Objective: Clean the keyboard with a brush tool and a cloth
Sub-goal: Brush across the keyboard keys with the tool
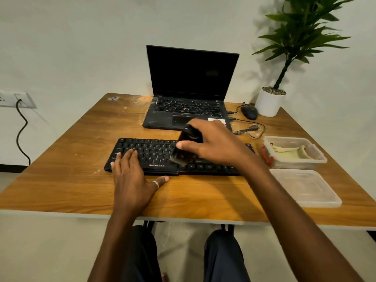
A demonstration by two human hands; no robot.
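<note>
Status: keyboard [150, 148] sits mid-table [61, 180], in front of the laptop [191, 74]. Right hand [213, 143] grips the brush [181, 153] by its dark body, fingers curled round it, bristles down on the keys right of centre. Left hand [130, 176] lies flat, fingers straight, pressing the left end. My read: the keyboard is light and likely slides on wood, so pin it at one end. The brush looks light and soft-tipped; hold the body, not the tuft. Cloth [293, 153] appears to lie in the box [317, 159] at right.
</note>
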